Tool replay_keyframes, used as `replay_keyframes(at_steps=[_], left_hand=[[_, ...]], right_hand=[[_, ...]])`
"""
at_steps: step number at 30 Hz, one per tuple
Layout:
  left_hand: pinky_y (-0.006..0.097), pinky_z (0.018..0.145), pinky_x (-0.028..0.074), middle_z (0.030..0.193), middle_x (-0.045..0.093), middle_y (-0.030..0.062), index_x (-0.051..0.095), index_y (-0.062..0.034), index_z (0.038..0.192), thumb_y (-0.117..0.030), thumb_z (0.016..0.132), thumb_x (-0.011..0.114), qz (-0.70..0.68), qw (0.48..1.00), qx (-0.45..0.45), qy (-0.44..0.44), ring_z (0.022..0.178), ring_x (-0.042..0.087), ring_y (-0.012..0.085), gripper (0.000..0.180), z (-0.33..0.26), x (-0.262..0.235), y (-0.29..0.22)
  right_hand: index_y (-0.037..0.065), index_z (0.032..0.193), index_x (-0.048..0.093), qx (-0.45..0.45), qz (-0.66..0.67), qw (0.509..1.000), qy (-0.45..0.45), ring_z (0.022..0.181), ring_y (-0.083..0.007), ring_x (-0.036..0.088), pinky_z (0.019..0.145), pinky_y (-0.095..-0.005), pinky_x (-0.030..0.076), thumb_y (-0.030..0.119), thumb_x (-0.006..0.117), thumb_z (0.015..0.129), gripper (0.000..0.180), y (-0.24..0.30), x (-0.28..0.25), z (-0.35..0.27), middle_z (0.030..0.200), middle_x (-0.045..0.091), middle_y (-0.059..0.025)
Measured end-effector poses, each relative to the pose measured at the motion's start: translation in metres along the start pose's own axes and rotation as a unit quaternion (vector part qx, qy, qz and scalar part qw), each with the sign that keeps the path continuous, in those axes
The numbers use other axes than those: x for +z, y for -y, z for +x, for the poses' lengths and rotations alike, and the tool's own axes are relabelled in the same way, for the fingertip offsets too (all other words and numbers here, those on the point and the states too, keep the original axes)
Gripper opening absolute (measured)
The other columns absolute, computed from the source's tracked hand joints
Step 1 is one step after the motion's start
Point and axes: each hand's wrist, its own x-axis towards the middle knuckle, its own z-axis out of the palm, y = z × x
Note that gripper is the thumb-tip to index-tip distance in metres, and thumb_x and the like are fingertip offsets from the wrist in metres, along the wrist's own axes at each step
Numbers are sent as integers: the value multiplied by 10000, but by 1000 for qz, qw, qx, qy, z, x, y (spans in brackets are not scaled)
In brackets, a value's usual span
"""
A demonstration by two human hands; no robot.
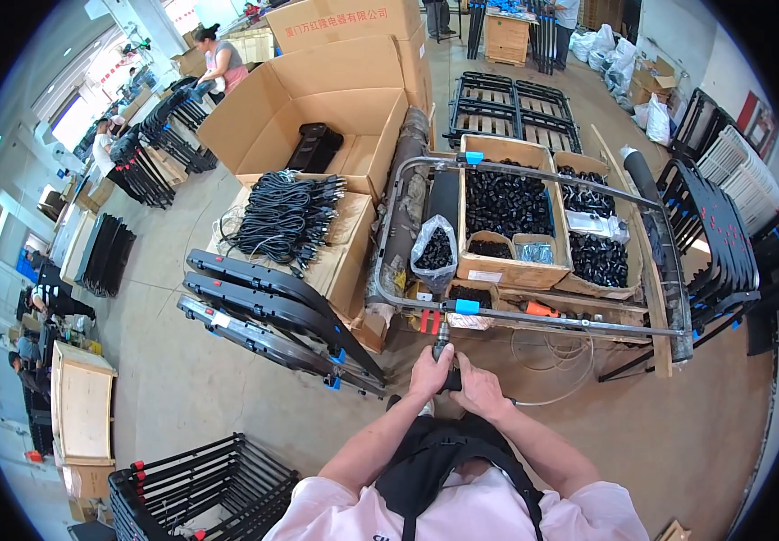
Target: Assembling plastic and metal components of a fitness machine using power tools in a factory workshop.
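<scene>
A dark handheld power tool points up at the near rail of a grey metal tube frame, just beside a blue clip on that rail. My left hand is wrapped around the tool's body. My right hand grips the tool's lower end, touching my left hand. A thin pale hose loops on the floor to the right of my hands.
Cardboard boxes of small black parts sit inside the frame. Black flat panels lean to my left, a bundle of black cables lies on a carton, black chair frames stand at the right. Other people work at far left.
</scene>
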Motion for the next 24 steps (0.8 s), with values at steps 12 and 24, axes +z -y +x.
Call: replay_keyframes(at_steps=[12,24], left_hand=[[460,934,541,1094,746,251,689,2,1185,-626,993,628,-2,1000,-5,17,1071,728,382,660,-7,1,0],[480,947,538,1113,740,280,688,4,1171,-655,991,595,18,1000,-1,5,1100,718,426,689,-20,-1,6]], right_hand=[[30,1203,593,-53,9,998,-28,1112,-420,650,916,-510,567,198,803,779,502,0,9,-8,1204,581,-190],[20,1251,586,-47,5,999,-12,1127,-428,655,937,-508,565,184,833,768,567,4,15,-18,1271,573,-203]])
